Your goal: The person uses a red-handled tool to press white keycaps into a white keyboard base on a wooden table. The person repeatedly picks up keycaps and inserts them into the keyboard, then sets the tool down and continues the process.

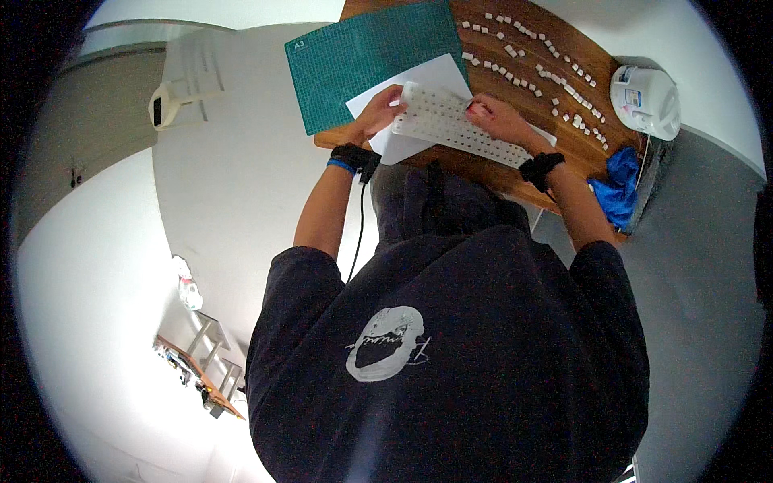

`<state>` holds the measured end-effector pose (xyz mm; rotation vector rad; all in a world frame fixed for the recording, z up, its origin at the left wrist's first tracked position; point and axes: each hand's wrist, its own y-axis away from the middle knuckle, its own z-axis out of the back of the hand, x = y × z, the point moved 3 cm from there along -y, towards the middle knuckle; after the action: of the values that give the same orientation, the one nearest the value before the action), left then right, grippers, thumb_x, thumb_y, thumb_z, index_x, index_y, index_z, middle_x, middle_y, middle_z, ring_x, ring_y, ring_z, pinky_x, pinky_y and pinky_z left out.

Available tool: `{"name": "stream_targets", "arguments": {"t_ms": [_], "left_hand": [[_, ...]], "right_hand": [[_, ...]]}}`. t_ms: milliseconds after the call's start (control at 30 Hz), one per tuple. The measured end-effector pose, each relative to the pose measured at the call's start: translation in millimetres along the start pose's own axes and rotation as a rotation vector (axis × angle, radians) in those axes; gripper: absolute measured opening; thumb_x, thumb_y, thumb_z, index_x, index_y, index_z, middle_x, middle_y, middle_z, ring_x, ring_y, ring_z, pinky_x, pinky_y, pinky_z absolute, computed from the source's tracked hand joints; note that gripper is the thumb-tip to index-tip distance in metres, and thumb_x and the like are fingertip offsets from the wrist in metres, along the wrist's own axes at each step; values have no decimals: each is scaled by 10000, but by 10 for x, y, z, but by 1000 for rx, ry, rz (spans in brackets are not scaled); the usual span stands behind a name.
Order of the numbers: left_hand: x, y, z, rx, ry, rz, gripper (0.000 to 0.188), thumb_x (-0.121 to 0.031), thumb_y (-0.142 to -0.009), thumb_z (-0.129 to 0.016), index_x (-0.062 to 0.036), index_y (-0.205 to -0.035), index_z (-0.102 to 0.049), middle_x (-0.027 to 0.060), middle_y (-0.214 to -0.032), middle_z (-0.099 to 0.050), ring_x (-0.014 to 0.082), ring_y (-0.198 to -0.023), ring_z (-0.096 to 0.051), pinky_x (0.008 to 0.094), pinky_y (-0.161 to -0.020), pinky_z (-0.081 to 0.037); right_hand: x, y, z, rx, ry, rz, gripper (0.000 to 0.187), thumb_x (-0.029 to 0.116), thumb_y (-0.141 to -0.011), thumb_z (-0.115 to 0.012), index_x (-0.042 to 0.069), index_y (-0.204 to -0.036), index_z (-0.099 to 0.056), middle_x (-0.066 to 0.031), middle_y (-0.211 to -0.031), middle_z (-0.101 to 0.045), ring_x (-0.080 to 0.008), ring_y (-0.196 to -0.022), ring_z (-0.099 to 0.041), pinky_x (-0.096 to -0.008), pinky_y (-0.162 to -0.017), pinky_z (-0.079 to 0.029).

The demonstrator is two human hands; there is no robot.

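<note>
A white keyboard (439,121) without its keycaps lies slanted across the near side of the table, its rows of dark switch spots showing. My left hand (380,114) grips its left end, with thumb and fingers at the edge. Over the middle of the keyboard is my right hand (501,122), fingers bent together around something small and reddish that I cannot make out. Beneath the keyboard's left part lies a white sheet of paper (447,72). Loose white keycaps (523,83) are laid out in rows beyond my right hand.
A green cutting mat (354,60) covers the left of the wooden table (564,28). At the right edge stands a white tub (644,101), with a crumpled blue cloth or bag (618,187) nearer me. A pale chair (165,105) stands off to the left. A black cable (361,229) hangs from my left wrist.
</note>
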<state>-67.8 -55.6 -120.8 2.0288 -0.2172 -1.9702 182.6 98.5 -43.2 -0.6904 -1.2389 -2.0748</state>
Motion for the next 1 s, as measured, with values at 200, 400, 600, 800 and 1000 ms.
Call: {"name": "stream_targets", "arguments": {"t_ms": [200,400,600,800,1000], "left_hand": [[-561,239,1,449,118,65,280,-84,-843,-745,-53,-1118,-705,66,-1314,-607,246,-1203,-575,406,-1102,-407],[-827,317,-32,548,-150,-56,265,36,-740,-727,-131,-939,-780,95,-1389,-567,300,-1413,-389,489,-1180,-314],[-870,272,-113,509,-108,-55,237,30,-740,-764,-171,-865,-784,63,-1439,-523,289,-1405,-399,508,-1199,-288],[-859,243,-96,533,-135,-41,235,26,-752,-766,-152,-905,-762,64,-1439,-524,270,-1397,-412,475,-1215,-260],[-898,187,-163,509,-194,26,475,-81,-864,-732,-128,-1317,-597,79,-1409,-552,233,-1377,-436,419,-1176,-332]], "right_hand": [[-928,59,417,-643,277,-49,505,480,-959,-587,88,-1273,-529,-131,-1026,-646,-268,-821,-656,-415,-727,-526],[-1065,209,388,-244,62,-168,499,472,-971,-578,79,-1275,-529,-147,-1061,-633,-312,-960,-621,-444,-833,-493],[-1244,266,267,-185,101,-123,492,473,-974,-570,65,-1250,-565,-161,-1077,-639,-307,-964,-622,-427,-837,-499],[-1080,334,256,-201,46,-147,529,481,-960,-577,25,-1227,-597,-215,-1118,-657,-351,-998,-643,-437,-866,-505],[-1303,190,168,-90,122,-197,461,451,-1003,-520,105,-1309,-522,-136,-1171,-608,-279,-990,-601,-434,-828,-494]]}}
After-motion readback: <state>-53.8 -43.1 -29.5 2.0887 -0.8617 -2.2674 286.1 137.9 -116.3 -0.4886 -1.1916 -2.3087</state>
